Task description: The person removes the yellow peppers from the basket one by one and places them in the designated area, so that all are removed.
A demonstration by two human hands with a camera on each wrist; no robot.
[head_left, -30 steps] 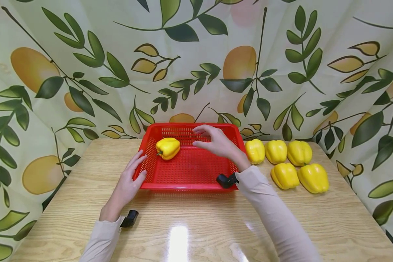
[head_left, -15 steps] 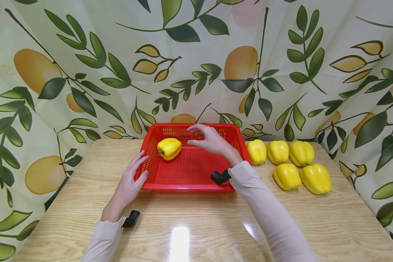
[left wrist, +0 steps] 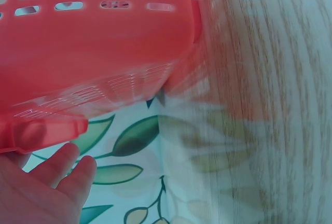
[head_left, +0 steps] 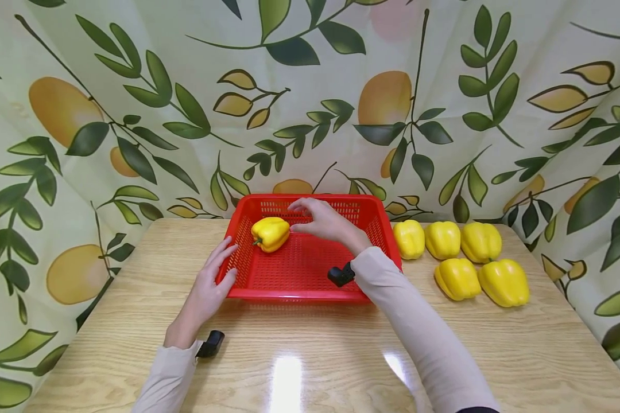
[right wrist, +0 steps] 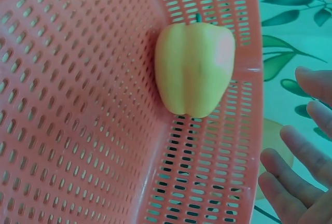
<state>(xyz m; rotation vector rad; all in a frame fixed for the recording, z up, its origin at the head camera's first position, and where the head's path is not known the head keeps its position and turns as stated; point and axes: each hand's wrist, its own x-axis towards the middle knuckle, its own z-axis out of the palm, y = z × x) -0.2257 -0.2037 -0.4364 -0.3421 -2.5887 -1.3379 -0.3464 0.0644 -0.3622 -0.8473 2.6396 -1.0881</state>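
Observation:
A red perforated plastic basket stands on the wooden table, with one yellow bell pepper lying at its left end, green stem towards the left. My left hand is at the basket's left rim, fingers extended; the left wrist view has its fingertips right by the rim's corner. Over the basket, my right hand hovers just right of the pepper, fingers loosely bent and holding nothing. In the right wrist view the pepper lies against the slotted wall, apart from the fingers.
Several more yellow bell peppers lie in two rows on the table, right of the basket. Behind the table hangs a curtain printed with leaves and fruit. A black wrist camera sits under my right sleeve, over the basket.
My right hand has moved left over the basket, closer to the pepper in it. My left hand stays by the left rim. The whole head view has shifted slightly.

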